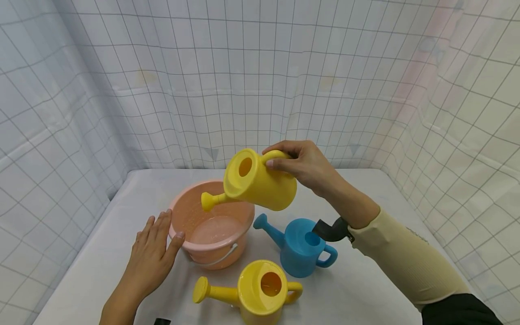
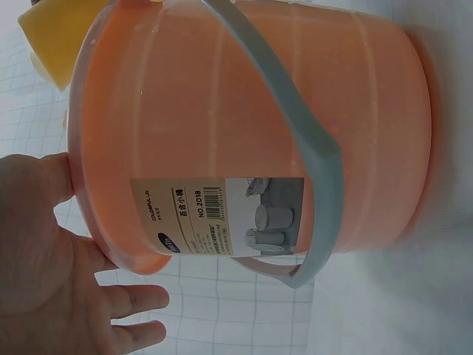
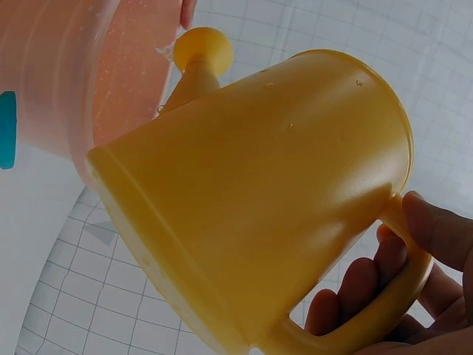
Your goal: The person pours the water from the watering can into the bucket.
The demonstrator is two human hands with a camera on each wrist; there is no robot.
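My right hand (image 1: pixel 302 164) grips the handle of a yellow watering can (image 1: pixel 264 185), fingers curled round it. The can is tilted with its spout down, over a pink bucket (image 1: pixel 239 246). Water shows at the sprinkler head (image 3: pixel 203 50) in the right wrist view. My left hand (image 1: pixel 150 255) rests at the bucket's left rim with its fingers straight. In the left wrist view, the bucket bears a paper label (image 2: pixel 214 218) and a grey handle (image 2: pixel 318 148) hanging down its side. Some water lies on the bucket's bottom.
A blue watering can (image 1: pixel 300 248) stands right of the bucket, under my right forearm. Nearer to me stands a second yellow watering can (image 1: pixel 260 289), spout pointing left. The white table (image 1: pixel 357 289) is enclosed by gridded white curtains (image 1: pixel 260 90) at back and sides.
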